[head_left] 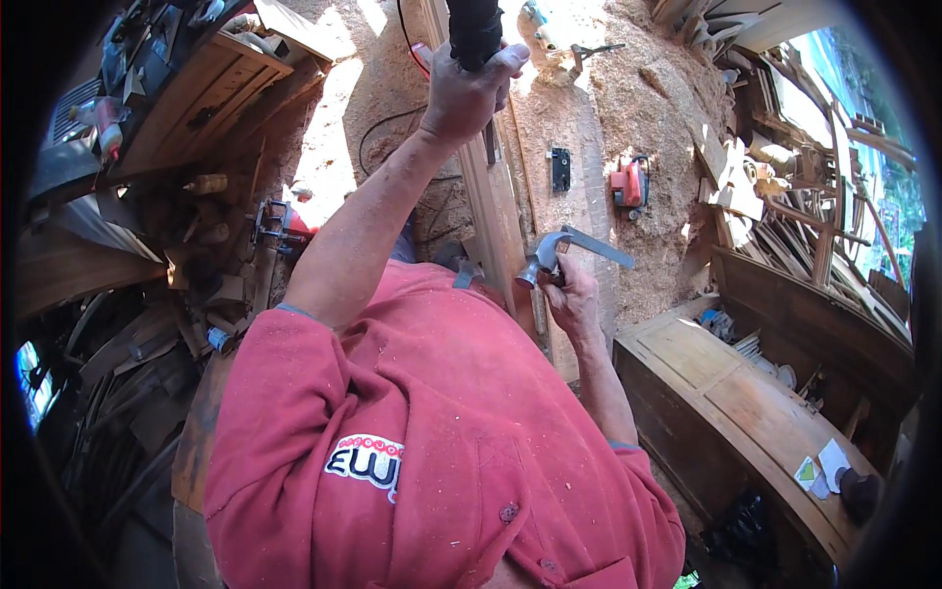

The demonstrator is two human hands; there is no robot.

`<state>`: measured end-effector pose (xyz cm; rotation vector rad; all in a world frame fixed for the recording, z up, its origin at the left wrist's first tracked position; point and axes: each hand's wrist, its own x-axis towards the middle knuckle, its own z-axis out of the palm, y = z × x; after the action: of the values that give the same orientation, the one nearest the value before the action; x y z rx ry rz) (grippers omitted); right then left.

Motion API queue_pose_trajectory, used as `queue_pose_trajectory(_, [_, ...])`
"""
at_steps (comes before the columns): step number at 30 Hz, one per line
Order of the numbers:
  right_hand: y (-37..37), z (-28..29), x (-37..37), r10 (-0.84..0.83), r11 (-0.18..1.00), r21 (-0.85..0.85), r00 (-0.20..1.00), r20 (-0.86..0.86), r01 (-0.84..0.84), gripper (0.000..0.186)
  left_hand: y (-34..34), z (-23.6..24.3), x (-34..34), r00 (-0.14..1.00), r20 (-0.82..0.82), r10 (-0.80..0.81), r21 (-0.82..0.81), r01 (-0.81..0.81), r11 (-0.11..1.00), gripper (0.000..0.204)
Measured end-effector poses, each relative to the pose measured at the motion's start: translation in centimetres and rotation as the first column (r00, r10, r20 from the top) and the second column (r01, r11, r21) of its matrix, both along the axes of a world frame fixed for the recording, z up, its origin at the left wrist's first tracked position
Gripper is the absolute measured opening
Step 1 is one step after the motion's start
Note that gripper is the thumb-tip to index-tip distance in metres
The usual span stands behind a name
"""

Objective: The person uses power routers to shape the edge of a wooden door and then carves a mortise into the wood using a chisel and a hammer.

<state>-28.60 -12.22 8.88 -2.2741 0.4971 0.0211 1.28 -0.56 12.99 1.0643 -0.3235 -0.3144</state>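
Left hand [469, 96] grips a black object [475, 31] at top centre, right hand [576, 296], fingers curled tight, holds a hammer [542, 257] right of centre

Both hands [463, 98] [575, 296] are curled, the left extended farther forward.

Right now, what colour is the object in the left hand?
The object is black; best: head view.

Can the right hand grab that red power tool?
Probably yes, but not straight away: the right hand holds a claw hammer, and a flat metal blade sticks out across the way. The red power tool looks close, with nothing covering it.
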Motion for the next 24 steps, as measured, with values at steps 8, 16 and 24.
queue_pose_trajectory(8, [-0.4,-0.9,-0.3,0.008,1.000,0.007,1.000,-0.012,-0.008,0.025,-0.8,0.3,-0.1,0.995,0.096,-0.018,0.114,0.007,0.993,0.021])
queue_pose_trajectory(16, [-0.6,0.3,1.0,-0.065,0.997,0.031,0.994,-0.092,0.068,0.025,-0.3,-0.2,-0.8,0.992,0.126,0.023,0.144,-0.041,0.989,0.018])
queue_pose_trajectory(24, [-5.0,10.3,7.8,-0.059,0.990,-0.131,0.998,-0.035,0.054,0.042,-0.3,0.9,-2.7,0.964,0.265,0.004,0.172,-0.051,0.984,0.018])
